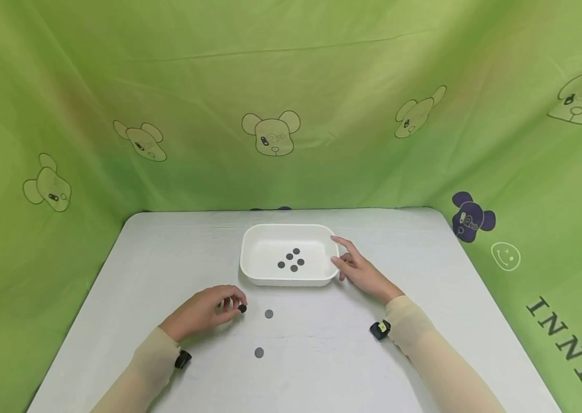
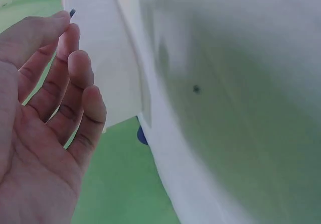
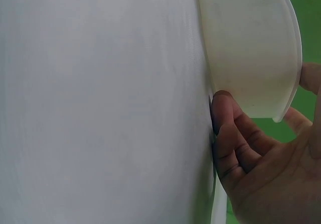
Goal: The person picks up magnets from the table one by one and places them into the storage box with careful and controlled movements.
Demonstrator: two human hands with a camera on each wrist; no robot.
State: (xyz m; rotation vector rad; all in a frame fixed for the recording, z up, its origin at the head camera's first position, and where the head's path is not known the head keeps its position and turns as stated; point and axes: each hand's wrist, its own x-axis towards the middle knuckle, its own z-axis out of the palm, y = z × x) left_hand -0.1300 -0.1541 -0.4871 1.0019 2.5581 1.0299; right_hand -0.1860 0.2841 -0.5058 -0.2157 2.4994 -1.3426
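Between its thumb and index finger my left hand [image 1: 210, 308] pinches a small dark disc [image 1: 242, 308], held just above the table in front of the tray's left end. Seen from the left wrist, the disc [image 2: 72, 13] shows edge-on at the fingertips. At its right end, my right hand [image 1: 363, 274] grips the white rectangular tray [image 1: 276, 282], thumb and index finger at the rim. The other fingers of the right hand [image 3: 271, 169] curl against the tray's outer end wall [image 3: 251, 48]. Several flat grey discs [image 1: 293, 268] lie inside the tray.
Two more grey discs lie on the white table [image 1: 208, 246] in front of the tray, one nearer disc [image 1: 259, 353] and one farther disc [image 1: 268, 314]. Green cloth [image 1: 193, 86] with printed bear heads hangs behind the table and along both sides.
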